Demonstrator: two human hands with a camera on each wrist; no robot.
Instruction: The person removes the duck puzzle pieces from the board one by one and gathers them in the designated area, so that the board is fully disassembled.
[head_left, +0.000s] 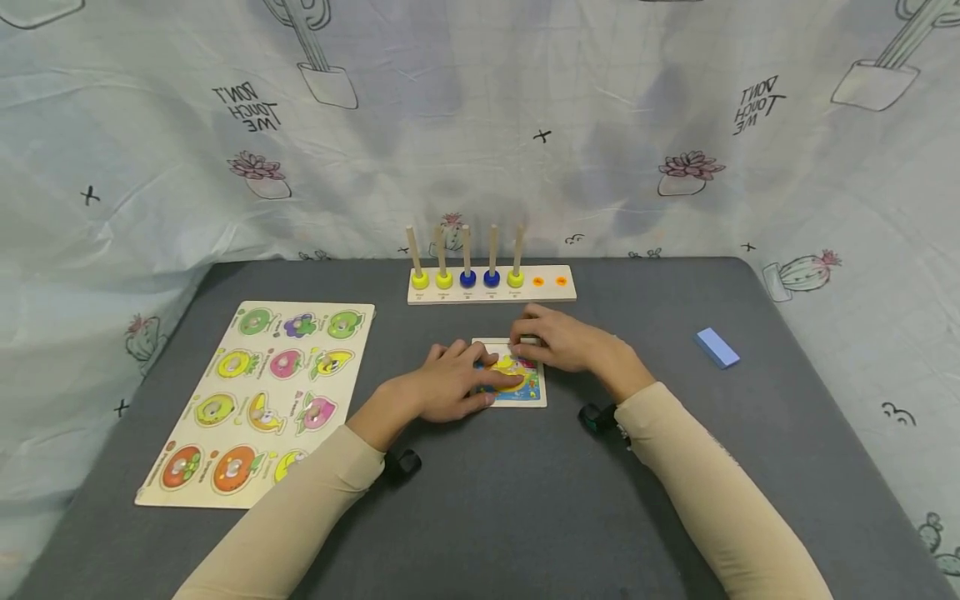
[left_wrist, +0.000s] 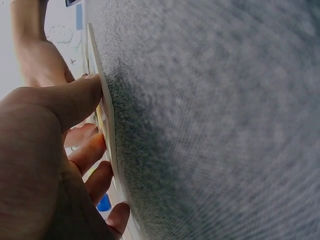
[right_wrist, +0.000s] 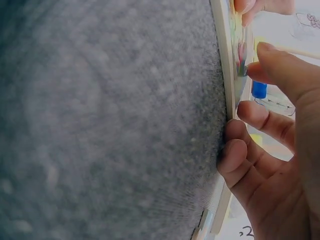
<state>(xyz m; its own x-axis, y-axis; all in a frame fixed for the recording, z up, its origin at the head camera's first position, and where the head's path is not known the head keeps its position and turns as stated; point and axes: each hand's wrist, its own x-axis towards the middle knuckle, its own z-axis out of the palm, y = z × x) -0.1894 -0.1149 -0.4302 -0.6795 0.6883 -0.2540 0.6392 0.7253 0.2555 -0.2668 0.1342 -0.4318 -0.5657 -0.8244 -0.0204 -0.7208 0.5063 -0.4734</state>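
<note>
A small picture puzzle board [head_left: 534, 392] with a yellow, blue and pink picture lies flat on the grey table between my hands. My left hand [head_left: 453, 383] reaches over it from the left, the index finger stretched across the picture. In the left wrist view, the thumb [left_wrist: 82, 100] rests at the board's near edge. At the upper right corner, my right hand [head_left: 558, 337] bends its fingers over the board. The right wrist view shows its thumb and index fingertips at a small puzzle piece [right_wrist: 242, 65], pinching it; its lower fingers touch the board's side.
A stacking board [head_left: 491, 296] with upright pegs and yellow and blue rings stands at the back. A large fruit puzzle board [head_left: 258, 404] lies at the left, partly under my left sleeve. A blue block [head_left: 717, 348] lies at the right. Patterned cloth hangs behind the table.
</note>
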